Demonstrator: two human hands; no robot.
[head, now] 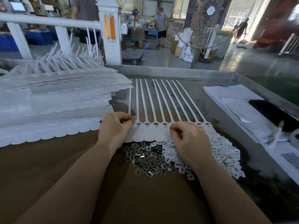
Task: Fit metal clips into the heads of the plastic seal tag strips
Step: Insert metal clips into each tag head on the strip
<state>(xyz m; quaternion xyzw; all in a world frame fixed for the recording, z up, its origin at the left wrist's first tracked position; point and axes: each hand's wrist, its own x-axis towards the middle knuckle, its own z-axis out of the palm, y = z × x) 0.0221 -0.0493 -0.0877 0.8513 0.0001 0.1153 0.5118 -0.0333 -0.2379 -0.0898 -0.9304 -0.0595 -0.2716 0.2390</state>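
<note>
A joined row of white seal tag strips (155, 131) lies flat on the table, tails pointing away from me, heads with rectangular slots in a line. My left hand (114, 128) rests on the row's left end, thumb and forefinger pinched together over the leftmost head; what they pinch is hidden. My right hand (187, 138) sits over heads right of centre, fingers curled and fingertips pinched; what they hold is too small to tell. Just below the row lie a heap of metal clips (145, 157) and a heap of small white plastic caps (224, 157).
A tall stack of white strip sheets (53, 107) fills the left of the table. Papers (234, 101) and a black phone (273, 113) lie at the right. The table's raised metal rim (178, 72) runs along the far edge. A floor fan (205, 23) and people stand beyond.
</note>
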